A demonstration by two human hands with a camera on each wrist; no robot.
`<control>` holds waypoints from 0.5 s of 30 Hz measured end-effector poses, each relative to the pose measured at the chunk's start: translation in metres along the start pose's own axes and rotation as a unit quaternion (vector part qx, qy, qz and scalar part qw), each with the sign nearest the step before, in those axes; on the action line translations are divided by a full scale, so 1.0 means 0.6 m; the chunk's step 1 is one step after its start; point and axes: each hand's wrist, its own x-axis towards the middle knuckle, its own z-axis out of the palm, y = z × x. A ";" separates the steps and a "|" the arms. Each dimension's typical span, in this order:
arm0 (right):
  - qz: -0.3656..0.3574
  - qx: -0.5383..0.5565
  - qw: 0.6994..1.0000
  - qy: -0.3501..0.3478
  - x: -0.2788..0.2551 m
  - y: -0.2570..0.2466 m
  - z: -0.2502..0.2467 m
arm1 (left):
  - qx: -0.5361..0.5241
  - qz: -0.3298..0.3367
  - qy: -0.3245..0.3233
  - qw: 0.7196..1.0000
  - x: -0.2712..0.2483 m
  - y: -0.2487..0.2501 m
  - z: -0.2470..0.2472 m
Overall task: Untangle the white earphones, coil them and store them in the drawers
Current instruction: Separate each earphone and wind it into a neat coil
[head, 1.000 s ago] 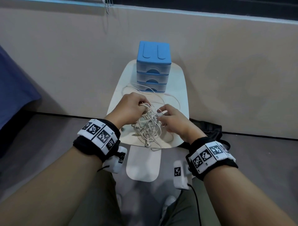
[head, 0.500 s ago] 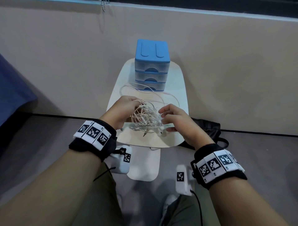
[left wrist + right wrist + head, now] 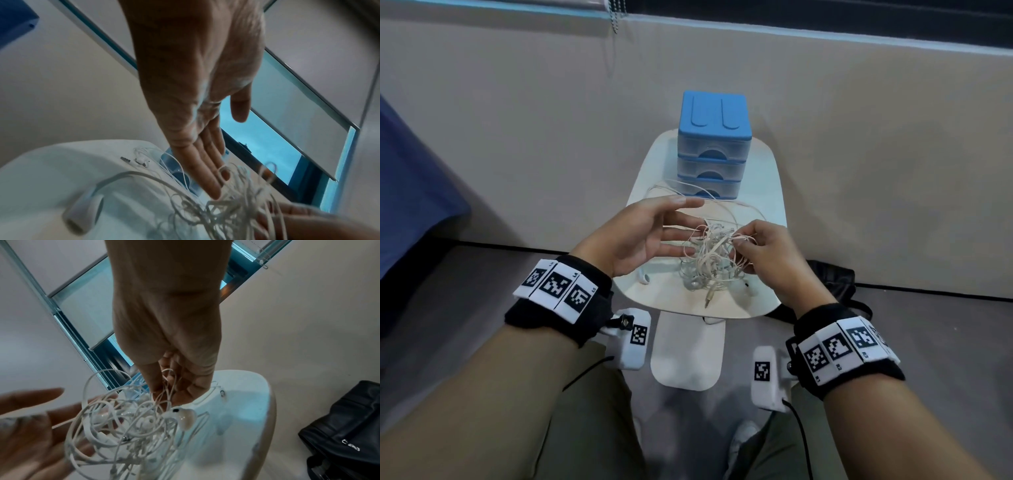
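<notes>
The tangled bundle of thin white earphone cables (image 3: 714, 255) hangs just above the near half of the small white oval table (image 3: 767, 192), its lower loops, a metal jack plug (image 3: 709, 298) and a couple of earbuds trailing down onto the tabletop. The right hand (image 3: 767, 255), at 3 o'clock of the knot, pinches several strands between thumb and curled fingers; the right wrist view shows the cords threading through that pinch, with one white earbud (image 3: 183, 417) dangling just below the fingertips. The left hand (image 3: 643, 236), at 9 o'clock of the tangle, is spread flat with the palm turned towards the cables and its fingers straight, the fingertips touching the outer loops without closing on them. A loose white earbud (image 3: 643, 278) lies on the table beneath the left palm. At 12 o'clock, on the far end of the table, stands the small three-drawer plastic cabinet with a blue top (image 3: 714, 144), all drawers closed, with one cable loop reaching its base. A black bag (image 3: 347, 426) sits on the floor at 4 o'clock of the table.
</notes>
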 end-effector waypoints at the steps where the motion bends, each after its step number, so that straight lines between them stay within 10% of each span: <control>1: 0.003 0.008 1.000 0.004 0.001 -0.001 -0.001 | 0.027 0.003 0.002 1.000 -0.001 -0.001 0.003; 8: 0.008 0.011 1.000 -0.024 -0.003 -0.037 0.010 | 0.404 0.052 0.002 0.913 0.023 -0.068 0.053; 15: 0.031 -0.017 0.999 0.036 -0.008 -0.026 -0.045 | 0.410 0.050 0.036 0.910 0.045 -0.088 0.045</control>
